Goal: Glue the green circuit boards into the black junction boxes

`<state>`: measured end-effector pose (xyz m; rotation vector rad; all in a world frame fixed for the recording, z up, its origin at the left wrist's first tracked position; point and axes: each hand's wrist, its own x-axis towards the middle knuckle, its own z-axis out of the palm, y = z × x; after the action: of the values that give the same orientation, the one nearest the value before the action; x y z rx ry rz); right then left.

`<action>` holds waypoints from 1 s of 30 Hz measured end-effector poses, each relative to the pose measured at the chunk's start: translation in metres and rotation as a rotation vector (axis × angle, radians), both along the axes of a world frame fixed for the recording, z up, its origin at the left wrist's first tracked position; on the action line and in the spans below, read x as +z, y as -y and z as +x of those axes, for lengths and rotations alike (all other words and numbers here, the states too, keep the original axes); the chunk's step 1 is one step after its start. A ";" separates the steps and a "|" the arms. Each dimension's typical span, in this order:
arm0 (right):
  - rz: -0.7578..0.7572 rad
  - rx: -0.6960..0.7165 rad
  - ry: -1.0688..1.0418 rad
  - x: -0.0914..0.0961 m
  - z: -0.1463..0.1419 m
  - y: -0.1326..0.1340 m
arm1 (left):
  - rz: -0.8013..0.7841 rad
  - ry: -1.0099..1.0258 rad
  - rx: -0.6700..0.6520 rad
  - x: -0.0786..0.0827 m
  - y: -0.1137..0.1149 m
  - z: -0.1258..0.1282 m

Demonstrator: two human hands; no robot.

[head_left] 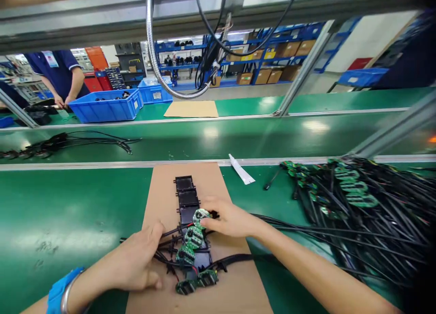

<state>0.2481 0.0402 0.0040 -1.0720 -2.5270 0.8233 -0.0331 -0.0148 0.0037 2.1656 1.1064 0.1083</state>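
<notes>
Our right hand (228, 219) pinches a small round green circuit board (200, 213) between thumb and fingertips. The grip is narrow. The board is held low, at the near end of the row of black square plastic housings (185, 192), probably so it lines up with a housing.

Our left hand (136, 259) lies palm down with fingers curled on the thin black cables (169, 233), beside more green circuit boards (190, 243). We judge it pins the wires flat so they don't tug the boards, but we can't tell if it truly grips.

All this sits on a brown cardboard sheet (160, 200) on the green counter (68, 214), likely to keep the parts together.

A big pile of wired green boards (350, 191) lies to the right, handy for the right hand. A white paper slip (241, 169) lies behind the sheet. A co-worker's hands (63, 100) are by a blue plastic crate (105, 106), well apart from ours.
</notes>
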 end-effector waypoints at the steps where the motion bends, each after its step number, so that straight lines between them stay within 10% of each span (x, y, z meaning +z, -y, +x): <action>1: 0.004 -0.001 0.000 -0.004 -0.002 -0.001 | -0.036 0.003 -0.013 0.002 -0.002 -0.002; 9: 0.018 -0.049 -0.017 0.001 -0.001 -0.012 | -0.057 0.033 0.146 0.006 -0.026 -0.002; 14: -0.125 -0.172 -0.078 0.014 0.017 -0.066 | 0.242 -0.069 0.337 0.011 -0.075 -0.005; 19: 0.000 -0.217 0.028 -0.014 0.023 -0.105 | 0.440 -0.306 0.349 -0.014 -0.111 0.002; 30: 0.278 -0.305 0.029 -0.058 0.016 -0.098 | 0.614 -0.504 0.325 -0.034 -0.112 0.000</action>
<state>0.2640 0.1382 -0.0538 -1.3305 -2.3273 0.3648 -0.0326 0.0969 -0.0306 2.6031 1.9123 0.0499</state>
